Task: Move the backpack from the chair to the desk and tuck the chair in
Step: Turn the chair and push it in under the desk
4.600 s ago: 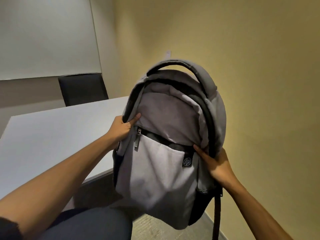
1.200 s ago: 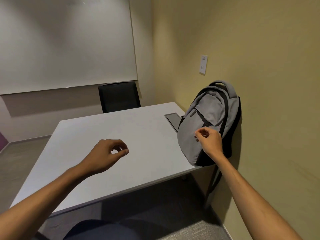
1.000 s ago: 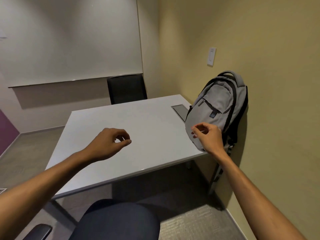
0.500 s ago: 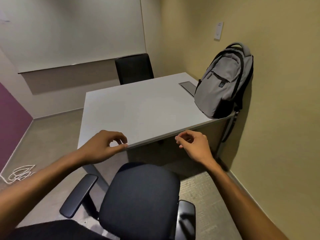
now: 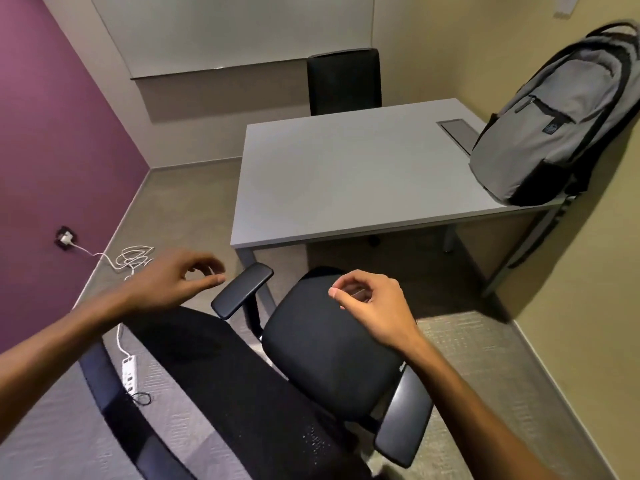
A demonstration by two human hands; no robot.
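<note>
The grey backpack (image 5: pixel 550 126) stands upright on the right end of the grey desk (image 5: pixel 346 174), leaning against the yellow wall. The black office chair (image 5: pixel 325 344) sits in front of the desk, pulled out, its seat bare and its mesh backrest nearest me. My left hand (image 5: pixel 173 280) hovers above the backrest, just left of the chair's left armrest (image 5: pixel 242 289), fingers loosely curled and holding nothing. My right hand (image 5: pixel 372 306) hovers over the seat, fingers curled with a gap between them, holding nothing. Neither hand touches the chair.
A second black chair (image 5: pixel 344 81) stands behind the desk's far side. A white power strip (image 5: pixel 129 374) and coiled white cable (image 5: pixel 133 258) lie on the carpet at left, plugged into the purple wall. A cable hatch (image 5: pixel 457 128) is set into the desk.
The backpack went from my hands onto the desk and I let it go. My view dropped and drew back; both hands came down from the desk edge to above the chair.
</note>
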